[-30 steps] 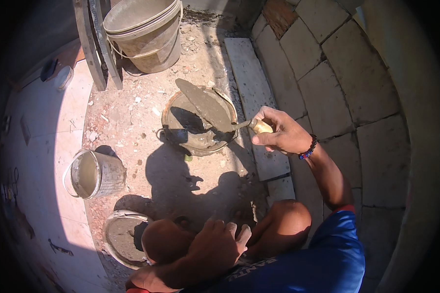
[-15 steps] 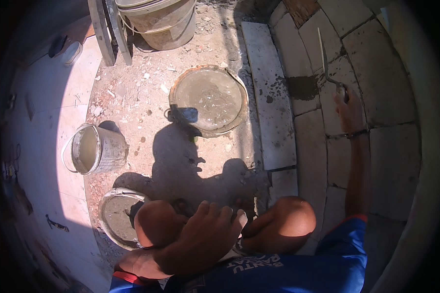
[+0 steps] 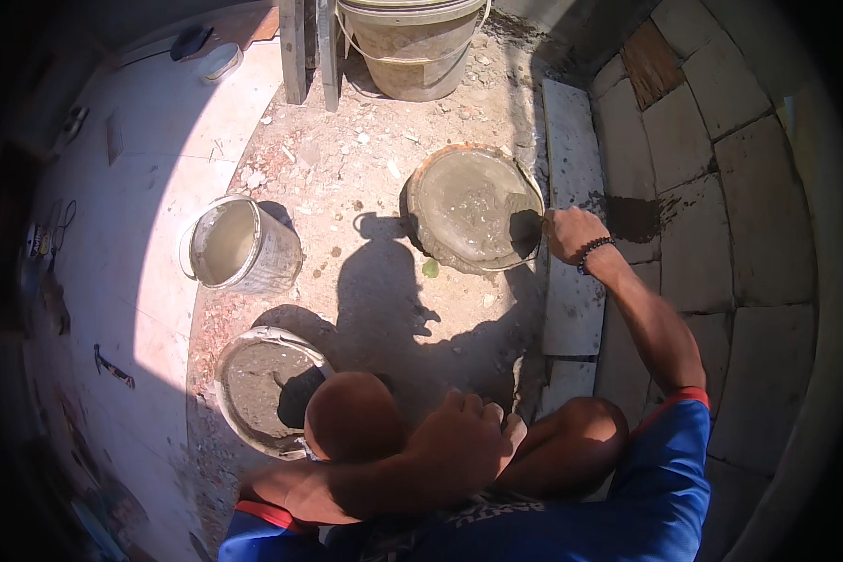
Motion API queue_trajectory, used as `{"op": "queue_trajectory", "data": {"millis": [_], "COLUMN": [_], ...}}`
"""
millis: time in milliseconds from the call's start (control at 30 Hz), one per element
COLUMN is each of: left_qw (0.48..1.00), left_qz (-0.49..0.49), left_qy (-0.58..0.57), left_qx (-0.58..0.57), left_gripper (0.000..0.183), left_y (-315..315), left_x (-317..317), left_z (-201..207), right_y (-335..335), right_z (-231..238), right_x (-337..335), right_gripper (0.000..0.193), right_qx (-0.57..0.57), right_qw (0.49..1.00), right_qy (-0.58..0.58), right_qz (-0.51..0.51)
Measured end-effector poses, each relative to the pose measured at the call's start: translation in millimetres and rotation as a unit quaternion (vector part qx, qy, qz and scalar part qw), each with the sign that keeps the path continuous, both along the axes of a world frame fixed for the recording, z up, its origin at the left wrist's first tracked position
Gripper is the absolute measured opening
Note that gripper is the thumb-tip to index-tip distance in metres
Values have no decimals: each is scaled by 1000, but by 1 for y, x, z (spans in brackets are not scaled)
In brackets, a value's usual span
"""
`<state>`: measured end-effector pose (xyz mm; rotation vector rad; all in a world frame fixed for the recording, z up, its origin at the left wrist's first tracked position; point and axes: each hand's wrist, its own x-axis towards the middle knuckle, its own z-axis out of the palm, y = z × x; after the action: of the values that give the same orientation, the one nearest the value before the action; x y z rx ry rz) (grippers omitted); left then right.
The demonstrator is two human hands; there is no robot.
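My right hand (image 3: 576, 234), a dark beaded bracelet at its wrist, reaches to the right rim of a round tub of wet grey mortar (image 3: 459, 211). Its fingers are closed on the handle of a trowel (image 3: 515, 204), whose blade lies at the mortar's right side, hard to tell from the mix. A dark shadow falls just below it. Close to my body, my left hand (image 3: 464, 436) is held between my bent knees, back of the hand up. Its fingers are loosely curled and I see nothing in them; the palm is hidden.
A second tub of mortar (image 3: 262, 389) stands by my left knee. Beyond it a small bucket (image 3: 244, 245) leans on its side. A larger bucket (image 3: 417, 61) and upright boards (image 3: 328, 56) are at the back. At right, a pale slab (image 3: 571, 309) borders a tiled wall (image 3: 693, 253). A hammer (image 3: 112, 367) lies left.
My right hand has brought the trowel from the tiled wall leftward and down to the mortar tub. My left hand stays between my knees. The whole view has shifted.
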<state>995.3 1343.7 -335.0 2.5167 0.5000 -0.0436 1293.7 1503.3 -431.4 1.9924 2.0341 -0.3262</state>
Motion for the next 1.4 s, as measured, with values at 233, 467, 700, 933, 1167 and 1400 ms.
{"op": "queue_trajectory", "data": {"millis": [233,467,700,933,1167,1400], "left_qw": [999,998,999,997,997,998], "left_qz": [-2,13,-16,-54,-77,-55], "left_qy": [-33,-57,-33,-45,10,-31], "left_qx": [33,24,-2,-37,-11,0], "left_gripper": [32,33,35,43,45,40], "left_y": [-14,-4,2,11,14,11], "left_x": [-5,-13,-10,-7,3,-1], "left_z": [1,-3,4,10,18,12], "right_y": [-13,-52,-42,-38,-52,-86], "right_z": [-42,-70,-61,5,138,96], "right_x": [-17,19,9,-8,-14,101], "right_gripper": [29,29,33,44,39,26], "right_qx": [24,97,94,85,86,-32], "right_qw": [984,972,977,970,910,676], "right_qy": [175,192,173,215,405,675], "right_qz": [-21,-93,-76,-80,-31,-295]}}
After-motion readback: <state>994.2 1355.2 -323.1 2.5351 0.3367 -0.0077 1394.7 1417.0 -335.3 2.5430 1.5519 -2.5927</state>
